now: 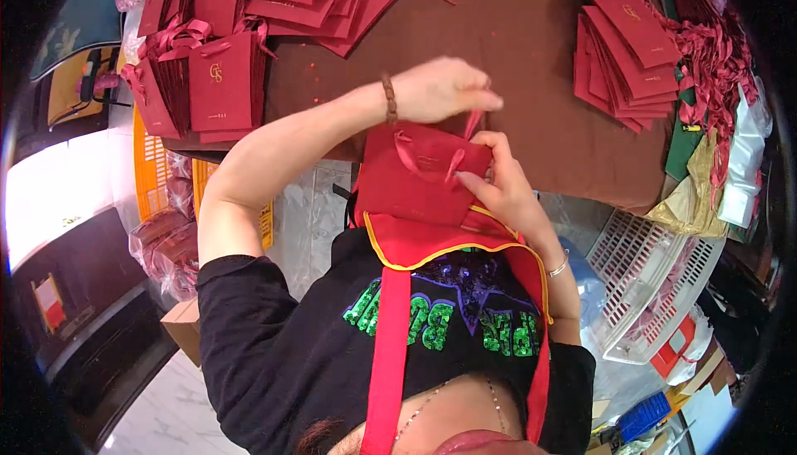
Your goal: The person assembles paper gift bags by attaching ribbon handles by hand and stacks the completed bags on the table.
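A dark red paper gift bag [403,177] with ribbon handles rests against the front of my red apron [440,242]. My right hand [504,183] grips its right edge, thumb and fingers closed near a small ribbon loop. Just above the bag, my left hand [448,92] is closed, slightly blurred. A short length of red ribbon [474,124] runs from its fingertips down to the bag's upper edge. How the ribbon is fixed inside the bag is hidden.
Stacked red bags [220,81] fill the table's left side, with another fanned stack [628,52] at right. Beside that lies a heap of red ribbons [718,61]. A brown cloth covers the table [498,31]. White plastic baskets [647,281] stand at lower right, orange crates [152,164] at left.
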A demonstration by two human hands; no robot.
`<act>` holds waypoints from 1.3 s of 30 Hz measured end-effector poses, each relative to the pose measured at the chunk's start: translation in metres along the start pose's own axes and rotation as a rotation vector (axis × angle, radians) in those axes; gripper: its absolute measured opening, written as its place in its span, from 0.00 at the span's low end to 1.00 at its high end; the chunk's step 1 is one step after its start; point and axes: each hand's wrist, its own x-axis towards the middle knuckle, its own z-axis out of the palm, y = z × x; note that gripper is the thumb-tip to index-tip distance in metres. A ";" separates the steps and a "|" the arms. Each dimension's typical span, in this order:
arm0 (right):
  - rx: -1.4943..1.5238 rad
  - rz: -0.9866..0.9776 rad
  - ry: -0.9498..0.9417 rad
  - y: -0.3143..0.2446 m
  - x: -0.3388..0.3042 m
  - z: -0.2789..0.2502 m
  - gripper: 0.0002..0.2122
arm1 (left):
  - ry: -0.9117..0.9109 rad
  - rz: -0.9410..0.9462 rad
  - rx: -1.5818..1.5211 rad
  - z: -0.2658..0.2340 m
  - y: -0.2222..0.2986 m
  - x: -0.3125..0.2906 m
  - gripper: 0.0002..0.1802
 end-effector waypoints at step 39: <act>-0.523 -0.409 0.639 -0.017 0.035 -0.069 0.04 | 0.803 -0.037 1.320 -0.099 -0.049 0.079 0.08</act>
